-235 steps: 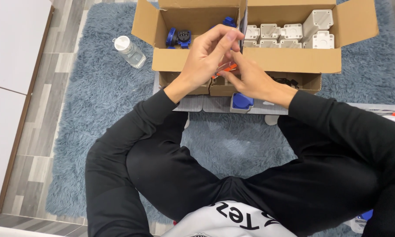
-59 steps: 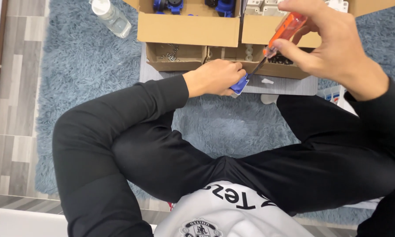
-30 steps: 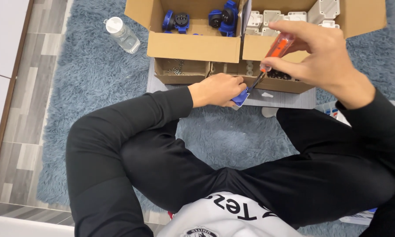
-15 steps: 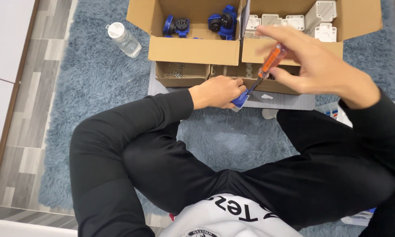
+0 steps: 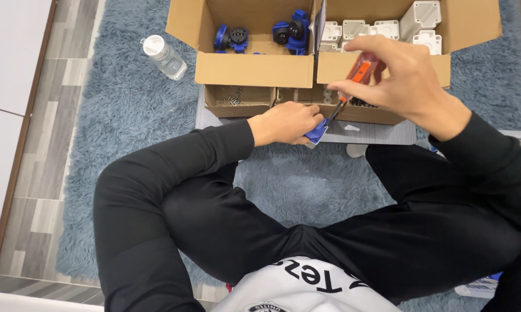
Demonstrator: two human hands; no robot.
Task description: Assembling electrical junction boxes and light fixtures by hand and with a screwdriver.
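Screwdriver with an orange handle sits in the right hand, fingers pinched narrow round the handle near its top, and the dark shaft slants down and to the left until its tip meets the small blue part. The left hand is closed over that part, fingers curled tight so that only one blue corner shows past the knuckles, and it rests on the grey mat just in front of the low cardboard tray (which holds what look like small metal bits, too small to tell apart). Behind the tray stand two open cardboard boxes: the left box holds more blue parts, the right box holds white blocks. A clear plastic bottle lies on the blue rug, well apart from both hands.

Driving this well, in my judgement, calls for the shaft to stand in line with the screw rather than leaning as it does here, with steady downward pressure so the tip does not slip out. The left hand should keep the part pressed flat against the mat, fingers clear of the tip.
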